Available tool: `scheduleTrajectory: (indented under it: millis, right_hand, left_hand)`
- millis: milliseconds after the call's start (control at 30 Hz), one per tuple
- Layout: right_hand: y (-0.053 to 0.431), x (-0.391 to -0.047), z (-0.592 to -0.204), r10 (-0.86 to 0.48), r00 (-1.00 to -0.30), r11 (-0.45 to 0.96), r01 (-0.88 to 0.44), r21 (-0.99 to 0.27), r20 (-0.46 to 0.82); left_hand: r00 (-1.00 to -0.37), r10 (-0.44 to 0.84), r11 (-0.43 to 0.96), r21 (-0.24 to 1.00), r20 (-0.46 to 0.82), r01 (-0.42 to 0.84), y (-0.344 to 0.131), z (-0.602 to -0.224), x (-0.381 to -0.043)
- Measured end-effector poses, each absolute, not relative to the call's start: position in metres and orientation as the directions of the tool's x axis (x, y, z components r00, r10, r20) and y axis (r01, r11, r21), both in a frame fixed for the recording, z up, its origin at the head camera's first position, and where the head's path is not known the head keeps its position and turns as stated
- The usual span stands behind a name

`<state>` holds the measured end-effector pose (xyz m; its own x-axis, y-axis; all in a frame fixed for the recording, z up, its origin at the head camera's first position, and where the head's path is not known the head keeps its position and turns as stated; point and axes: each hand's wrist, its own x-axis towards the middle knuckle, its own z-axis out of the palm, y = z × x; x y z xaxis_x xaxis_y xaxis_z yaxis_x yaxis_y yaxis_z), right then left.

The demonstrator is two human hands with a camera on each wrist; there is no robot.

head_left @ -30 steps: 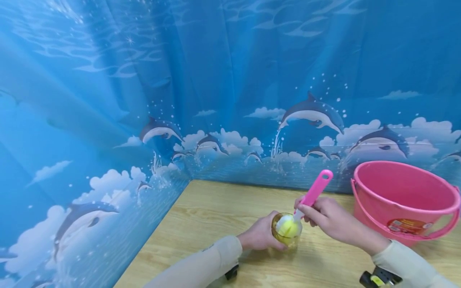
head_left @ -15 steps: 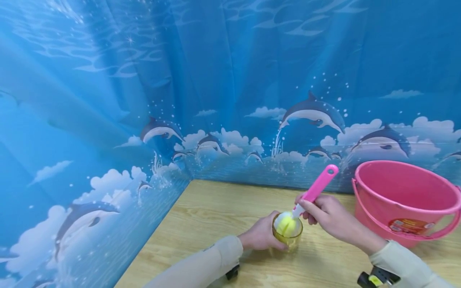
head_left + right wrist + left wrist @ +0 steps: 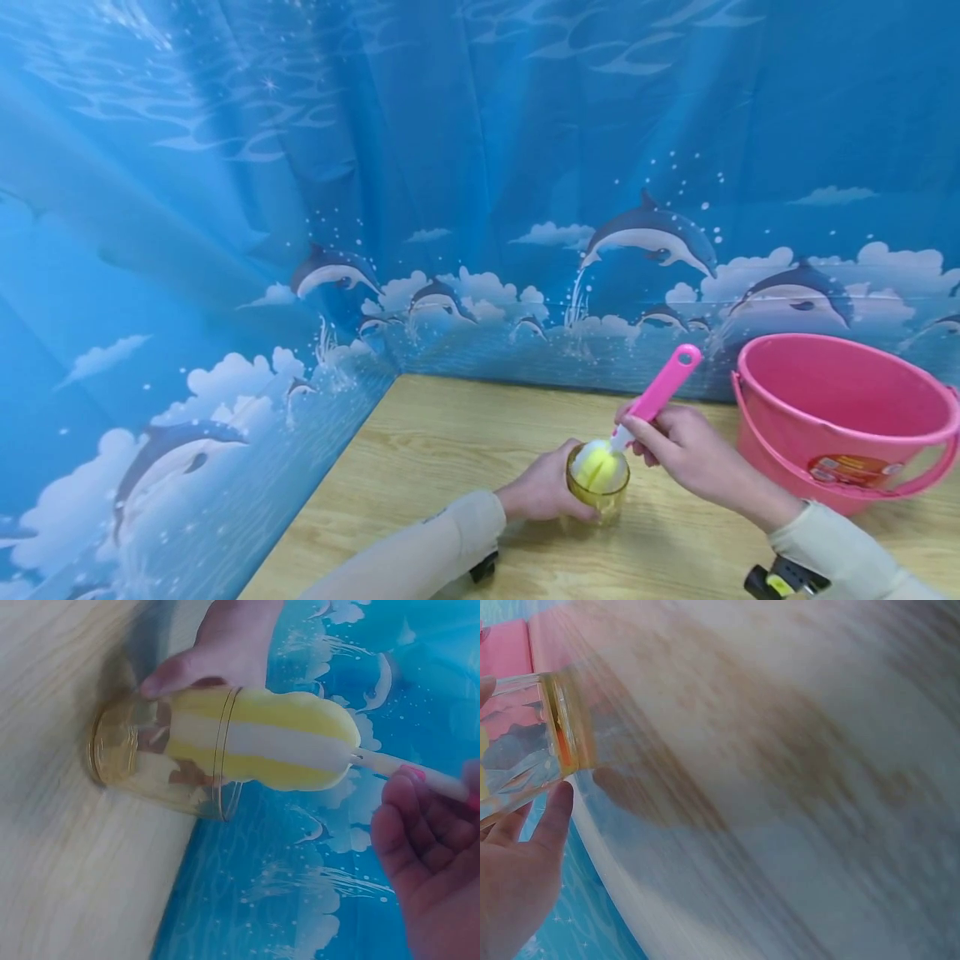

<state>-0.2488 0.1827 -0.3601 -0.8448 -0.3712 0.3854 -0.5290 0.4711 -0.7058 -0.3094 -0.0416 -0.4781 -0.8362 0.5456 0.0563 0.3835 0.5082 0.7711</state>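
In the head view my left hand [image 3: 543,487] grips an amber glass cup [image 3: 606,504] around its side, the mouth facing up. Fingers and thumb wrap it, and its thick base [image 3: 562,724] shows close to the tabletop in the left wrist view. My right hand [image 3: 690,454] pinches the white neck and lower handle of a sponge cup brush [image 3: 663,387] with a pink handle. The yellow-and-white sponge head [image 3: 300,765] sits partly inside the cup, its upper part standing out past the rim. The handle leans up to the right.
A large pink bucket [image 3: 847,450] with its handle hanging down stands right of my right hand. Underneath is a light wood-grain table [image 3: 420,450]. A blue dolphin-print curtain [image 3: 480,208] borders the table at the back and left.
Over the last second the brush has shifted slightly up and right with my right hand, so more of its neck shows. My left hand and the cup stay almost in place.
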Motion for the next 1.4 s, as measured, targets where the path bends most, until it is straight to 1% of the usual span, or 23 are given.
scheduleTrajectory:
  millis: [233, 433, 833, 933, 1133, 1333, 1400]
  right_hand:
    - [0.188, -0.246, -0.352, -0.325, -0.848, 0.532, -0.53, -0.661, 0.419]
    - [0.195, -0.242, -0.345, -0.287, -0.84, 0.566, -0.536, -0.626, 0.46]
    - [0.201, -0.239, -0.345, -0.272, -0.849, 0.578, -0.52, -0.629, 0.453]
    - [0.203, -0.238, -0.344, -0.259, -0.841, 0.561, -0.532, -0.634, 0.476]
    - [0.214, -0.235, -0.344, -0.176, -0.806, 0.555, -0.556, -0.619, 0.566]
    - [0.227, -0.23, -0.351, -0.11, -0.803, 0.579, -0.531, -0.618, 0.586]
    - [0.232, -0.23, -0.354, -0.1, -0.791, 0.59, -0.536, -0.604, 0.604]
  left_hand:
    - [-0.841, 0.54, 0.534, 0.76, 0.03, 0.37, -0.042, -0.477, -0.31]
    - [-0.845, 0.533, 0.529, 0.762, 0.044, 0.374, -0.044, -0.478, -0.306]
    - [-0.853, 0.521, 0.532, 0.765, 0.041, 0.362, -0.045, -0.476, -0.305]
    - [-0.848, 0.527, 0.525, 0.768, 0.045, 0.367, -0.045, -0.477, -0.305]
    - [-0.827, 0.559, 0.474, 0.795, 0.061, 0.379, -0.043, -0.477, -0.305]
    - [-0.828, 0.559, 0.472, 0.803, 0.047, 0.364, -0.043, -0.477, -0.304]
    - [-0.829, 0.558, 0.476, 0.801, 0.044, 0.363, -0.043, -0.476, -0.304]
